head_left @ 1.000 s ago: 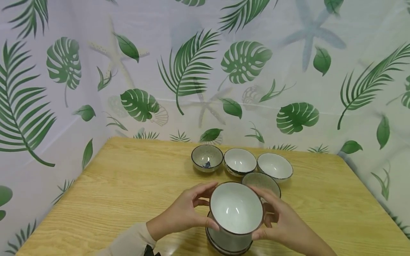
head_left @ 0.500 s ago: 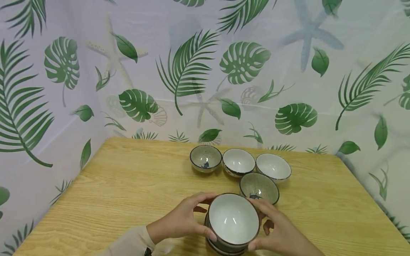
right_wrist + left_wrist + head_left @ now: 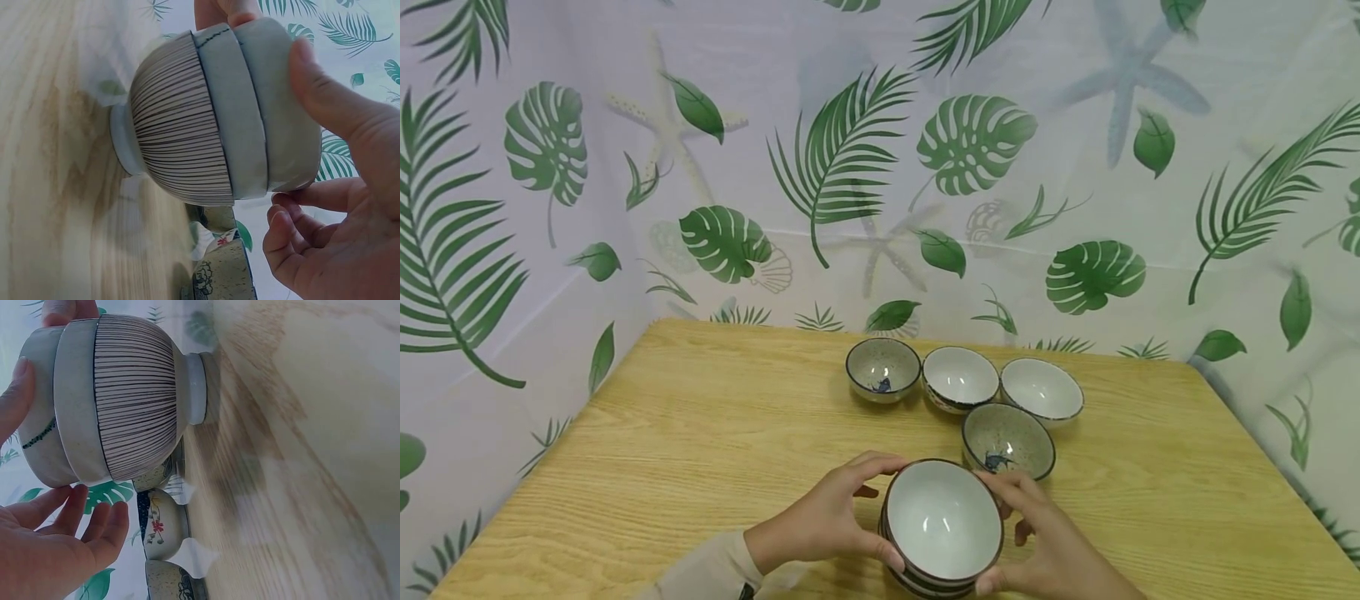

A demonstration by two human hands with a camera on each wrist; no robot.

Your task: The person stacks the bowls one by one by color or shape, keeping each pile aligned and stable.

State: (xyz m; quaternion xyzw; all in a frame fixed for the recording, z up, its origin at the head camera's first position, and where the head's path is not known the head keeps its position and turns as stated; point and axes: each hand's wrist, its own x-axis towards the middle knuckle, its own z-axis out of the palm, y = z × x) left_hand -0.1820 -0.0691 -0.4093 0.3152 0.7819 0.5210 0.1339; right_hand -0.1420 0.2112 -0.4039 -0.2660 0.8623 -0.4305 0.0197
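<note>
A white-lined bowl with a dark brown rim (image 3: pixel 944 517) tops a stack near the table's front. My left hand (image 3: pixel 820 518) holds its left side, thumb at the front and fingers at the back. On the opposite side my right hand (image 3: pixel 1041 537) grips it between thumb and fingers. In the left wrist view the top bowl sits nested in a pale middle bowl (image 3: pixel 78 400). Lowest is a bowl with dark vertical stripes (image 3: pixel 137 394), its foot on the table. The right wrist view shows the same striped bowl (image 3: pixel 178 125) from the other side.
Just behind the stack stands a speckled grey bowl (image 3: pixel 1009 437) with a blue motif. Farther back are a smaller grey bowl (image 3: pixel 883 367), a white-lined bowl (image 3: pixel 961 377) and another white bowl (image 3: pixel 1042 389). The wooden table (image 3: pixel 715 417) meets a leaf-print cloth (image 3: pixel 850 167) behind.
Both hands have lowered the white-lined bowl onto the stack, and it now sits nested there. The speckled grey bowl behind shows more fully.
</note>
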